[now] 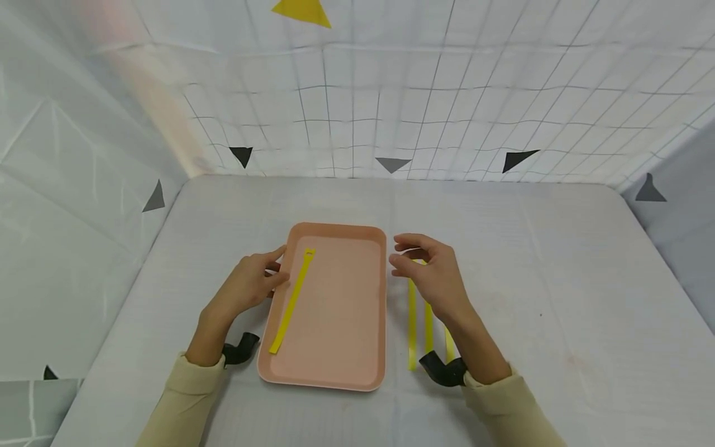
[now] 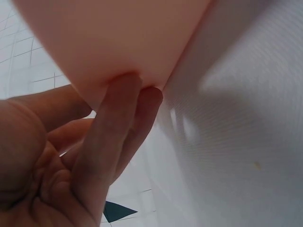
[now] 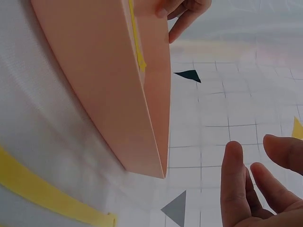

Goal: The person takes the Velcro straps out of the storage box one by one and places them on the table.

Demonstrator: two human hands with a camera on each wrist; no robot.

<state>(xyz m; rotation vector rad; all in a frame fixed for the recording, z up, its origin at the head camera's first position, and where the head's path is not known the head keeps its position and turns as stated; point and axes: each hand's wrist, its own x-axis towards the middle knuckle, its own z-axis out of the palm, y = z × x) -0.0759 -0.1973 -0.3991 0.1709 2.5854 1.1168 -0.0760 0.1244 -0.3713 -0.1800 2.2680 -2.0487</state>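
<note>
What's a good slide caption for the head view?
Left hand grips a pink tray holding one yellow strap; empty right hand hovers above more yellow straps on the table.

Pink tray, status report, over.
Left hand grips left rim of pink tray. Right hand empty, near tray's right rim. One yellow strap in tray; more straps on table, partly hidden by right hand.

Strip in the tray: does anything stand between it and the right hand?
Yes: the raised right wall of the tray stands between the right hand and the strip. Inside, nothing visible lies between wall and strip. The left hand is at the opposite edge, out of the way.
</note>
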